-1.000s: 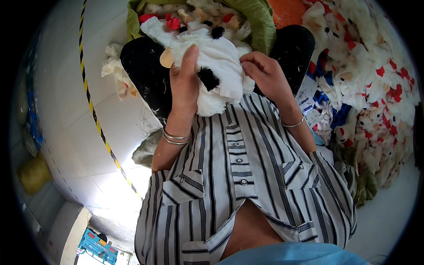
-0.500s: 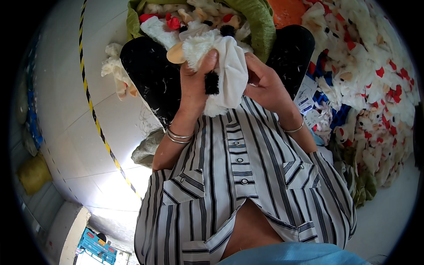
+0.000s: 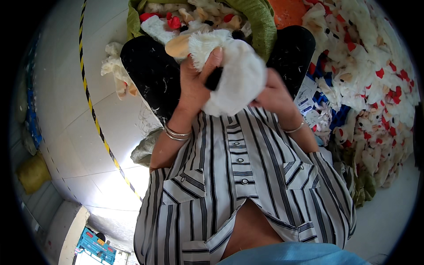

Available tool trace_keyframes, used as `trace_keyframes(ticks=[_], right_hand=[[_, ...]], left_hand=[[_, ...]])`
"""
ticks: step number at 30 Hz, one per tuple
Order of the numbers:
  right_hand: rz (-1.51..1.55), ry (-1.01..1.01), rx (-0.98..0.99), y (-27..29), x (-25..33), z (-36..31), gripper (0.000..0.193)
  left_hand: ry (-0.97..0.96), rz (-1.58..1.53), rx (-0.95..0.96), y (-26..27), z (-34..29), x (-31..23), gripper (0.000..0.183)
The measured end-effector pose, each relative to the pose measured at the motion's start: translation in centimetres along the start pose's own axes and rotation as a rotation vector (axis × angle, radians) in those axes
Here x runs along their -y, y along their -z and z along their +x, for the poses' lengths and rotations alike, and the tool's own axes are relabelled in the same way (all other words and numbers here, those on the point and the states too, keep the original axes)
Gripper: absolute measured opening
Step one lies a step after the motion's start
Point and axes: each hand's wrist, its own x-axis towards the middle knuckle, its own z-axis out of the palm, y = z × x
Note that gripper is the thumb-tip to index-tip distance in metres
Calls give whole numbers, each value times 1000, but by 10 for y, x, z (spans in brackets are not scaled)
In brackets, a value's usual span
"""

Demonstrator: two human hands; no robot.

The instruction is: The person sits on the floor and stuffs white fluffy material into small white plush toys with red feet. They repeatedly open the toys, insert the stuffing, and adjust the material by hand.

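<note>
White plush piece (image 3: 244, 75) between two hands
Left hand (image 3: 194, 86) pinches its left side, thumb on top; right hand (image 3: 278, 96), blurred, curls at its right edge; whether it grips, I cannot tell.

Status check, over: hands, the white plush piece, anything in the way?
Left hand gripping white plush piece. Right hand blurred, at the piece's right edge. Nothing seen blocking either hand; green sack just beyond.
</note>
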Motion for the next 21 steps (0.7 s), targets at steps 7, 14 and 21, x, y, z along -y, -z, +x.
trace_keyframes(ticks=[7,14,21], right_hand=[[-480,922,-543,84,55,5,24],[-517,207,-389,82,-25,69,30],[-723,-84,-353,80,-79,68,51]], left_hand=[[-438,434,69,17,65,-33,23],[-375,840,105,61,111,63,54],[12,786,198,69,42,76,59]])
